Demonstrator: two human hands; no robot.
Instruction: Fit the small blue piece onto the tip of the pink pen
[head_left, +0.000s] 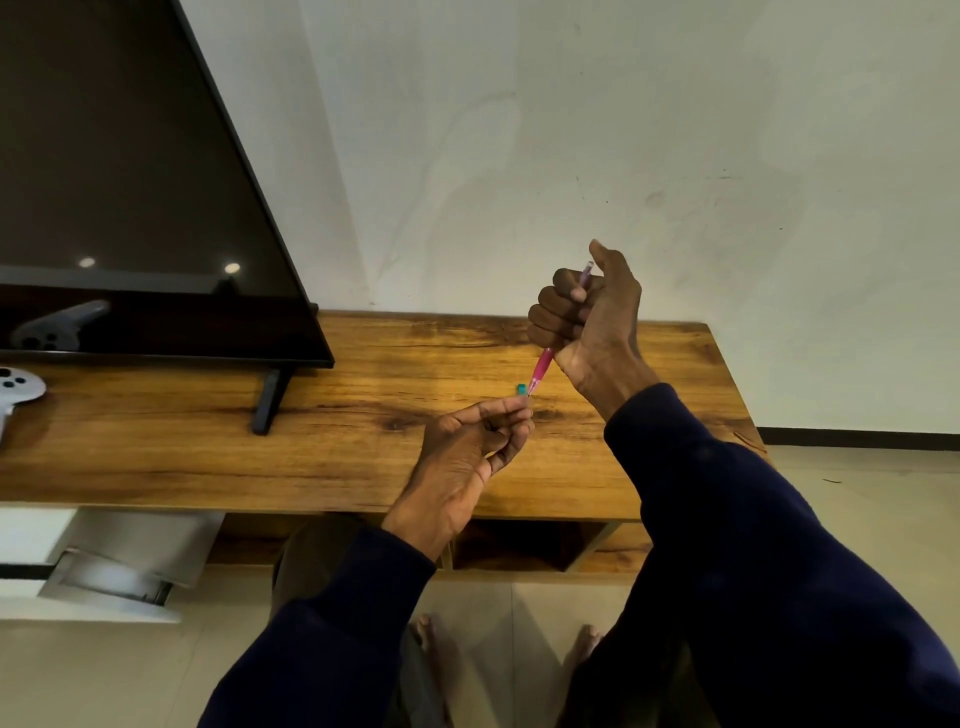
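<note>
1. Two hands work over the table (363, 457). Right hand (592, 317): fist wrapped round the pen (543, 370), tilted, lower end pointing down-left, upper end showing above the fist.
2. Left hand (467, 457): fingers curled, fingertips pinching the cap (521, 388), a small teal piece.
3. The cap sits just beside the pen's lower tip; touching or apart, cannot tell.
4. Judgement: the cap looks off the pen, not seated. Both are held above the table, well right of the TV (130, 182); a controller (18, 387) lies far left.
</note>
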